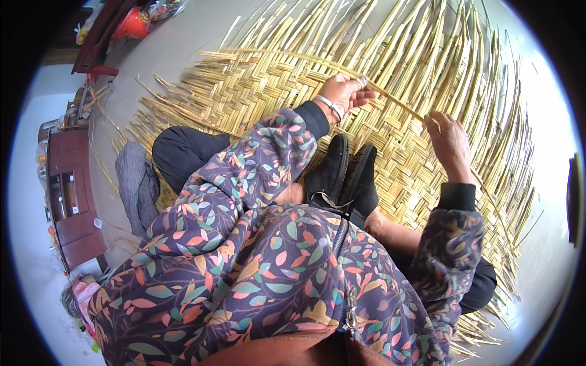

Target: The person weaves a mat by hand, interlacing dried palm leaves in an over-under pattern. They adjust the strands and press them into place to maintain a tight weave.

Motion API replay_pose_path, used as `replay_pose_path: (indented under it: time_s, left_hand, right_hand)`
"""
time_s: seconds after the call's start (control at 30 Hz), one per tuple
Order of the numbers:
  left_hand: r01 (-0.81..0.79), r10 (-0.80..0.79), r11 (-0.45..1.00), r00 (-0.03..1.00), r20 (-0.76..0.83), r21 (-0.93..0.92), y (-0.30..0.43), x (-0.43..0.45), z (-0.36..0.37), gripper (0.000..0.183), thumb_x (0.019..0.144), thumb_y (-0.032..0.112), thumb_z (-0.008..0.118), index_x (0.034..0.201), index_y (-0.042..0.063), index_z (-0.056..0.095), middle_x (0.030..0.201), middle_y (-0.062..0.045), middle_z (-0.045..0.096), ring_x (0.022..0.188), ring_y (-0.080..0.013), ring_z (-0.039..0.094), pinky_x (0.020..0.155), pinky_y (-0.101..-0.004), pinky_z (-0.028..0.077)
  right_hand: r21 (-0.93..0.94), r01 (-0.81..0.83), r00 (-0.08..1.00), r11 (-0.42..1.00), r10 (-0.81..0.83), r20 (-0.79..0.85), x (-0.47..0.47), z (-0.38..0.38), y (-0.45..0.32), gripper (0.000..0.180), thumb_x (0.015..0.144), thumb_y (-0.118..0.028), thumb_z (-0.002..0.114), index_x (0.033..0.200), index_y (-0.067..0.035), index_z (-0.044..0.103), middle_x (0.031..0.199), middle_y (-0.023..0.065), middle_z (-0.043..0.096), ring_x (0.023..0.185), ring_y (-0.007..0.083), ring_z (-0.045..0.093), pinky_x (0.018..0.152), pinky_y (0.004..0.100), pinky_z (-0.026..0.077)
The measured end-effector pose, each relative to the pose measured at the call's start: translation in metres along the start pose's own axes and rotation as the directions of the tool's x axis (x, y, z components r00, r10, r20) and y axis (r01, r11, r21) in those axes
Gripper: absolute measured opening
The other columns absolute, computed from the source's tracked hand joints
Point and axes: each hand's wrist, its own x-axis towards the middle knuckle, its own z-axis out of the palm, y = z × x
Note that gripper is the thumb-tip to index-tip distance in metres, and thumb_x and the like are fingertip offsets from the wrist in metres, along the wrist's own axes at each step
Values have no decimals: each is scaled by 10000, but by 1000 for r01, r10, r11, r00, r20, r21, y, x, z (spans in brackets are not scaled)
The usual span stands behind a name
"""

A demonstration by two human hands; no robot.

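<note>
My left hand (346, 94) and my right hand (448, 142) both grip one long, thin split-reed strip (397, 101), held across a large woven reed mat (412, 160). The strip runs on past my left hand toward the mat's upper left edge. Under my hands the mat has a tight diagonal weave, while loose reed ends (412, 50) fan out along its far and right sides. I sit on the mat with legs crossed, my black shoes (334, 169) just below my left hand. A metal bangle (330, 106) circles my left wrist.
A grey cloth bundle (135, 183) lies at the mat's left edge, by my knee. Farther left stands a dark red wooden cabinet (73, 196) with objects on top. Another red piece of furniture (98, 41) holds a red item (132, 24) at the upper left. Pale floor (554, 256) borders the mat.
</note>
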Motion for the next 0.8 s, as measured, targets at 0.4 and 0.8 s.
replay_pose_path:
  time_s: [0.4,0.8]
  left_hand:
    - [-172,222,159,966,135,972,-9,87,53,349,765,275,812,960,12,689,738,-82,683,637,-132,617,593,-292,503]
    - [-197,410,-186,875,258,963,-8,70,54,155,800,172,722,891,64,657,947,-157,677,928,-336,652,826,-424,520]
  right_hand:
    - [83,-331,920,940,341,-192,-8,-2,35,164,966,-212,547,1000,-80,638,803,167,676,731,348,666,648,429,521]
    - [571,-401,803,717,575,-158,35,38,31,197,914,-117,552,1059,10,591,944,194,688,878,277,692,737,399,546]
